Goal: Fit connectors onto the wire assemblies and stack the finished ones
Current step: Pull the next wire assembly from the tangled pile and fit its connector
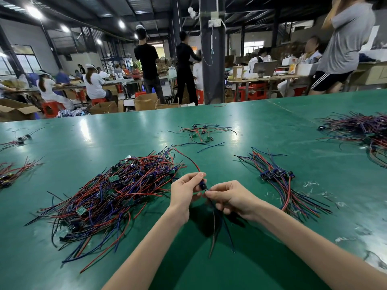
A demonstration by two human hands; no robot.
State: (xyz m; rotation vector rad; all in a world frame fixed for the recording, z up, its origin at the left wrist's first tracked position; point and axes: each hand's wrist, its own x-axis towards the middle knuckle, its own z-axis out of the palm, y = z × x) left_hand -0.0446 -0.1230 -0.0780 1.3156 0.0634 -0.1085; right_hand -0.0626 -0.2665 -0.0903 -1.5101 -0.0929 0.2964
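My left hand (184, 190) pinches a small black connector (202, 186) above the green table (240, 126); a red wire (188, 159) arcs up and away from it. My right hand (231, 198) pinches thin dark wires (217, 227) right beside the connector, and their loose ends hang down toward me. A big tangled heap of red and blue wire assemblies (109, 197) with small green boards lies left of my hands. To the right lies an aligned stack of assemblies (278, 181), their dark connectors side by side.
A small cluster of assemblies (201, 132) lies farther back in the middle. Another large wire pile (364, 130) sits at the far right, and smaller bundles (12, 172) at the left edge. Scuffed white patches mark the table at right. Seated and standing workers are beyond the table.
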